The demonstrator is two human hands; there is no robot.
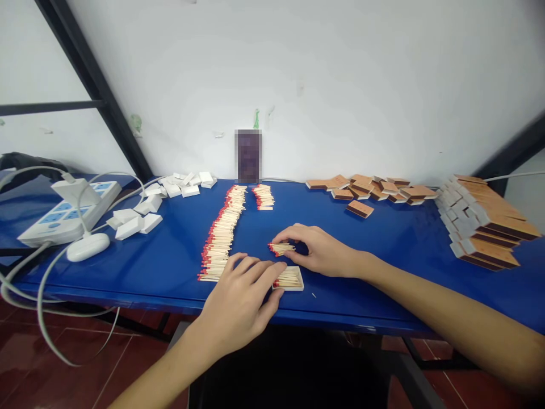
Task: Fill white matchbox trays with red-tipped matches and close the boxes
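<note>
My right hand [320,250] pinches a small bundle of red-tipped matches [281,248] just above the blue table [383,244]. Below it lies a white matchbox tray [290,279] partly filled with matches. My left hand [240,301] rests by the tray's left end, fingers curled and touching its edge. A long row of loose matches [222,233] runs left of my hands, and a shorter pile of matches [263,196] lies further back.
White empty trays [135,221] lie scattered at the back left beside a power strip [68,210] with cables. Orange matchbox sleeves [374,190] are spread at the back right. Stacked matchboxes [481,221] fill the far right. A dark upright object [248,155] leans on the wall.
</note>
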